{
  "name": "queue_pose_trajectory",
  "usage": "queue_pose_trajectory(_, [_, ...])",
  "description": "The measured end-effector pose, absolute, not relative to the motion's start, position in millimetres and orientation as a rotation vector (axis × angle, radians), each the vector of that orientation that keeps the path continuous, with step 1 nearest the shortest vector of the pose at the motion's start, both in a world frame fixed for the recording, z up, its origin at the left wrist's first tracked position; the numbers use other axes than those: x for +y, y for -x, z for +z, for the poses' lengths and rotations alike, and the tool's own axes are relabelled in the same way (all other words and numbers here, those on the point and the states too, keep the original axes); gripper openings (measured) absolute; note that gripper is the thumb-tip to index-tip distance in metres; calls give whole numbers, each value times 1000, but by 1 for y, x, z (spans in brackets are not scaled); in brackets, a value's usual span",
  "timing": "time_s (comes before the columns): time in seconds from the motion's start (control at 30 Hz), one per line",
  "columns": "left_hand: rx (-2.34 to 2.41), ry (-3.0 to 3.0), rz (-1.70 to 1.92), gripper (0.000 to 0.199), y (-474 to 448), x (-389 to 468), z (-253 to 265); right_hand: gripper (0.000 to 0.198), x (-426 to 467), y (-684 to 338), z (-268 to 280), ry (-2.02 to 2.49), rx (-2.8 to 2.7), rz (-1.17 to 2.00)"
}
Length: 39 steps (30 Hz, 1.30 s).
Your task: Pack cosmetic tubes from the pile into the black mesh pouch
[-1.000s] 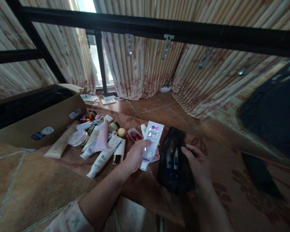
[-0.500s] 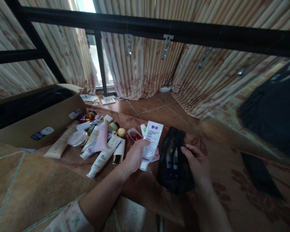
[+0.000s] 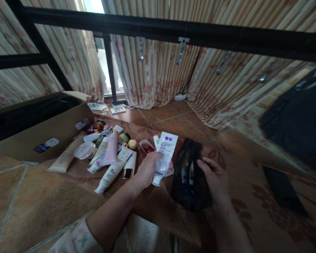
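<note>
Between the thumb and fingers of my left hand (image 3: 149, 168) is a white squeeze tube (image 3: 165, 153) with purple lettering, its cap pointing down toward me. Just right of it sits a black mesh pouch (image 3: 183, 179), its top unzipped and some slim items showing inside. My right hand (image 3: 213, 175) pinches the pouch's right edge. Left of my hands lies a pile of cosmetics, among them a pink tube (image 3: 112, 149), a white tube (image 3: 114, 172), a round clear-lidded jar (image 3: 84, 150) and a beige tube (image 3: 68, 154). A small red-filled clear case (image 3: 146, 147) rests behind my left hand.
A cardboard box (image 3: 47, 131) lined with black plastic stands at the left. A dark flat object (image 3: 285, 191) lies on the brown cloth (image 3: 242, 168) at the right. A black metal bar (image 3: 158, 28) crosses ahead, before striped curtains (image 3: 150, 77). A dark bag-like shape (image 3: 300, 116) is far right.
Almost nothing differs. Both hands keep their grip on the tube and the pouch in the same places.
</note>
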State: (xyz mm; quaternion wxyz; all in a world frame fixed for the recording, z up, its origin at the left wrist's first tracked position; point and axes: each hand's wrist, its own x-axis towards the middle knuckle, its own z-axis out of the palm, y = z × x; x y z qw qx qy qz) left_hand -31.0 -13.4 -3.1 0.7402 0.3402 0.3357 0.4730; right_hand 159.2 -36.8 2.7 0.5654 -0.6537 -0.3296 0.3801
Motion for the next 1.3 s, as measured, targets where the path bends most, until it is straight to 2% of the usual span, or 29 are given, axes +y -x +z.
queue_pose_trajectory(1.3, [866,-698,1088,25,29,-12,-5,31,-36,-159,4,1554,-765,875])
